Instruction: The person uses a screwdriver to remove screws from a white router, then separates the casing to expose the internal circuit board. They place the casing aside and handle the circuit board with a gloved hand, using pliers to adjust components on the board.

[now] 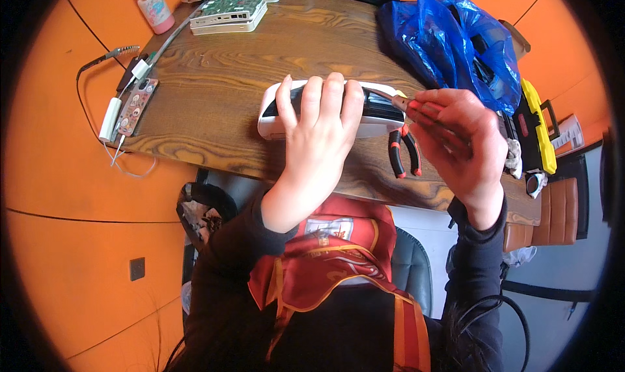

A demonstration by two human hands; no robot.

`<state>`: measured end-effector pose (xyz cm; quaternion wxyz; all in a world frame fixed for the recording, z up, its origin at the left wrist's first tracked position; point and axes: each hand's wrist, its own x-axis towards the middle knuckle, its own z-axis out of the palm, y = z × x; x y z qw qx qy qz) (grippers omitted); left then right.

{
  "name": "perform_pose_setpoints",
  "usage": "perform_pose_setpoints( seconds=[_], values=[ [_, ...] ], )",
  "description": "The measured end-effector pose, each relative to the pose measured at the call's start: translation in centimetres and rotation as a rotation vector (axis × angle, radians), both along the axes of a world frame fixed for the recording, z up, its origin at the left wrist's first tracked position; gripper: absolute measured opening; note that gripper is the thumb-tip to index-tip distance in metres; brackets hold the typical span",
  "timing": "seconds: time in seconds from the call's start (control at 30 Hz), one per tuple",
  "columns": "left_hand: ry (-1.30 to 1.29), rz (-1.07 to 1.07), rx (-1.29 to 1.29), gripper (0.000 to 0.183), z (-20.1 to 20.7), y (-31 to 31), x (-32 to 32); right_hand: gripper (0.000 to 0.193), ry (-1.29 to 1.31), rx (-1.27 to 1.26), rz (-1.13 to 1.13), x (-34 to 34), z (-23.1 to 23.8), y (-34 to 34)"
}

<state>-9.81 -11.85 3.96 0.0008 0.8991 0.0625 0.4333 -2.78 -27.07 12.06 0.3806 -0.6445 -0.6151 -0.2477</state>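
A long white device [381, 122] with a dark, glossy top panel lies across the table in front of me. My left hand [319, 114] spans it from the near side, its fingers spaced over the dark panel and reaching the far edge, gripping it. The left thumb is hidden. At the device's right end, my right hand [465, 128] is closed around a red-handled tool [426, 113]. The tool's metal tip meets the device's upper right corner; its exact kind is mostly covered by my fingers. Pliers [403, 152] with black and red handles lie between the device and my right hand.
A crumpled blue plastic bag [449, 46] fills the back right, near a yellow and black toolbox [537, 128]. At the back left are a white-cased circuit board [229, 15] and a pink bottle [153, 8]. A phone [138, 107] with cables lies at the left edge.
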Motion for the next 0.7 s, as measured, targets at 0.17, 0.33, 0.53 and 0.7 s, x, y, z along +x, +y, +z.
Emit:
perform_pose_setpoints(
  seconds=[0.17,0.33,0.53,0.7],
  values=[
    [-0.092,0.012,0.0,0.032,-0.1,-0.2,0.5,0.033,-0.149,-0.339,-0.098,-1.6,2.4,-0.2],
    [0.003,-0.004,0.037,0.067,0.0,-0.1,-0.4,0.024,0.228,-0.32,-0.119,2.1,2.7,1.5],
    [0.075,0.017,0.01,0.071,0.8,0.5,-0.1,0.02,0.761,-0.177,0.103,5.8,0.8,2.3],
    [0.205,0.051,-0.042,0.069,1.7,0.8,0.3,0.022,0.966,-0.171,0.086,7.8,0.1,2.6]
  ],
)
